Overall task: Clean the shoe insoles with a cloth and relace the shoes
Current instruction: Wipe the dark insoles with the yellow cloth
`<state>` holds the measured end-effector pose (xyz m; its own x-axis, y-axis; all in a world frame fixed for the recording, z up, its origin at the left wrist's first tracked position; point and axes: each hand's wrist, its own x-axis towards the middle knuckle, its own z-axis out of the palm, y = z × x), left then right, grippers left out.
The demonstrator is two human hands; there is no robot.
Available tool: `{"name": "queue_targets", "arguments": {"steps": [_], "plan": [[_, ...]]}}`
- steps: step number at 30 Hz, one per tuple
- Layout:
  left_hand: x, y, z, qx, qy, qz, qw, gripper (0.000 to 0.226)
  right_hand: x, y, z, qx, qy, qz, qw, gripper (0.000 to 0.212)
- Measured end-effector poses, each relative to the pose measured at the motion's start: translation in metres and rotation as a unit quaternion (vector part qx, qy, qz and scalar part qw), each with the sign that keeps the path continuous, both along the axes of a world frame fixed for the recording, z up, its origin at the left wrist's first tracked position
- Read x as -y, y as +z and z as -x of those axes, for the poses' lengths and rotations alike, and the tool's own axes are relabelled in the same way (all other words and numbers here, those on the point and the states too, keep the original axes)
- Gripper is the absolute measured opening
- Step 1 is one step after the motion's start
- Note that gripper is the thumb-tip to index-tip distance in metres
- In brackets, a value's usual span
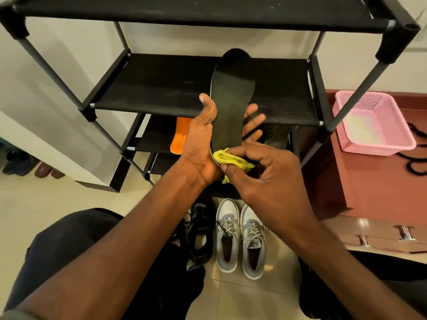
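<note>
A long black insole (231, 98) stands upright in front of the shoe rack, held by my left hand (203, 139), thumb on its left edge and fingers behind it on the right. My right hand (265, 174) pinches a bunched yellow cloth (233, 160) against the insole's lower end. On the floor below stand a pair of grey and white sneakers (240, 239) and a black shoe (199, 234) with loose laces. An orange insole (181, 137) lies on a lower rack shelf.
A black fabric shoe rack (161, 88) with several shelves fills the view ahead. A pink plastic basket (374, 123) sits on a reddish cabinet at right, with black laces (416, 158) beside it. Other shoes (30, 167) stand at far left. My knees frame the floor.
</note>
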<state>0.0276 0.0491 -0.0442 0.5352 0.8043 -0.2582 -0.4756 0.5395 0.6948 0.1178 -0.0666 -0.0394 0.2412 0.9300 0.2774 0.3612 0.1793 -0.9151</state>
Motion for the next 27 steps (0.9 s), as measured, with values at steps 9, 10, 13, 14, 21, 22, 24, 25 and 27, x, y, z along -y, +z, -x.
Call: {"name": "queue_targets", "arguments": {"steps": [9, 10, 13, 14, 21, 22, 24, 25, 27], "plan": [[0.026, 0.004, -0.01, -0.062, -0.066, 0.015, 0.996, 0.077, -0.039, 0.001, 0.005, -0.15, -0.22, 0.071, 0.961, 0.006], [0.031, 0.002, -0.011, -0.065, -0.068, 0.008, 0.995, 0.07, -0.048, 0.0, 0.0, -0.159, -0.246, 0.071, 0.953, 0.002], [0.037, 0.001, -0.013, -0.056, -0.069, -0.007, 0.996, 0.057, -0.065, 0.0, -0.019, -0.142, -0.269, 0.07, 0.95, 0.006], [0.036, 0.001, -0.012, -0.044, -0.07, -0.008, 0.997, 0.058, -0.067, 0.0, -0.022, -0.128, -0.25, 0.067, 0.957, 0.007], [0.017, -0.003, -0.001, -0.041, -0.022, 0.022, 0.999, 0.072, -0.033, -0.002, -0.015, -0.004, -0.036, 0.093, 0.995, 0.013], [0.014, -0.004, 0.0, -0.035, 0.002, 0.022, 0.999, 0.065, -0.025, -0.003, -0.015, -0.003, -0.005, 0.111, 0.994, 0.013], [0.011, -0.005, -0.001, -0.022, 0.031, 0.005, 0.999, 0.052, -0.01, -0.004, -0.015, -0.003, 0.031, 0.129, 0.991, 0.013], [0.013, -0.004, -0.002, -0.014, 0.033, -0.004, 0.999, 0.049, -0.003, -0.004, -0.013, -0.014, 0.029, 0.124, 0.992, 0.012], [0.016, -0.004, -0.007, -0.008, 0.031, -0.015, 0.999, 0.048, 0.006, -0.003, -0.008, -0.051, -0.008, 0.105, 0.993, 0.012]]}}
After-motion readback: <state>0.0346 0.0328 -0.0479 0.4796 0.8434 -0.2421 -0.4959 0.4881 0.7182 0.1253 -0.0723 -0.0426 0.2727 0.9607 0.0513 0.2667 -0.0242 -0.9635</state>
